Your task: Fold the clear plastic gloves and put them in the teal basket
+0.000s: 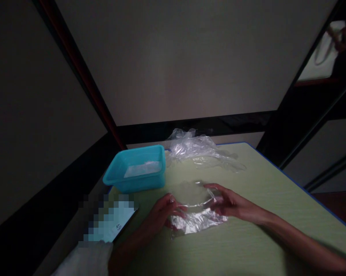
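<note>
A clear plastic bag (194,222) is stretched between my two hands just over the table, its mouth spread wide and facing up. My left hand (165,209) grips the left side of the bag's rim, some fingers showing through the film. On the opposite side my right hand (230,203) holds the rim, with the index finger reaching along the far edge and the thumb nearer me. The bag's lower part is crumpled and shiny. Beyond it lies a loose heap of clear plastic film or bags (193,147).
A turquoise plastic basket (141,184) with whitish, flat contents stands at the table's far left. Left of my forearm is a phone-like device (118,218), partly pixelated. The pale green table (265,172) has a blue edge, with a wall panel (184,65) behind.
</note>
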Demonstrator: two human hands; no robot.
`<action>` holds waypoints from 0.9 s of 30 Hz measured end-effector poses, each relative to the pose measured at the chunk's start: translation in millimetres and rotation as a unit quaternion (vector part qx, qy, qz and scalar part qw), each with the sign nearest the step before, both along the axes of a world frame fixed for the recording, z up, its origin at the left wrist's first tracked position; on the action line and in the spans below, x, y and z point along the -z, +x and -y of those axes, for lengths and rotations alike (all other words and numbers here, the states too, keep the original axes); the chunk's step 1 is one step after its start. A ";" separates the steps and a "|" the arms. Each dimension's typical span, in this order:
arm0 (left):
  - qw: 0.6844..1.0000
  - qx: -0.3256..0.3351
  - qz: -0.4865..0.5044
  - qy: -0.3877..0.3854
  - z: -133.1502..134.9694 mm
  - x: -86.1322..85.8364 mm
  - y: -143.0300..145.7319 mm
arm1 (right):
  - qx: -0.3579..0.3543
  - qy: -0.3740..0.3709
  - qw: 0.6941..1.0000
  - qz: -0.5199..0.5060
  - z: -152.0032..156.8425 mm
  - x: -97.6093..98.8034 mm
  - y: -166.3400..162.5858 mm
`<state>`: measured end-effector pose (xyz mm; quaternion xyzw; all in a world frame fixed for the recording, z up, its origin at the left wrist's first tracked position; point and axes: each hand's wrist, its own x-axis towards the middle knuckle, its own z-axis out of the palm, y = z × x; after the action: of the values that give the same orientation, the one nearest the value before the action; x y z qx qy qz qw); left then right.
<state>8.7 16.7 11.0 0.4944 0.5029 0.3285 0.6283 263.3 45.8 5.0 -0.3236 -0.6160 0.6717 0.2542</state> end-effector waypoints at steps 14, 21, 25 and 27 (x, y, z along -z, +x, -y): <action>0.995 -0.094 -0.016 0.011 -9.4 2.5 -0.2 | 0.097 0.040 0.994 -0.020 7.3 13.0 -7.6; 0.994 -0.094 -0.041 0.045 -5.4 5.9 0.5 | 0.062 0.012 0.997 -0.033 5.0 17.7 -5.1; 0.991 -0.070 -0.065 0.095 -5.1 11.9 -2.3 | 0.070 0.028 0.997 -0.014 6.3 15.1 -6.4; 0.988 -0.054 -0.090 0.113 -5.7 14.4 -4.7 | 0.090 0.054 0.994 0.008 7.8 11.0 -7.6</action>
<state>4.0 22.4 -3.4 0.5621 0.5430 0.3703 0.5020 255.7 38.0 -6.1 -0.3693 -0.6218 0.6091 0.3256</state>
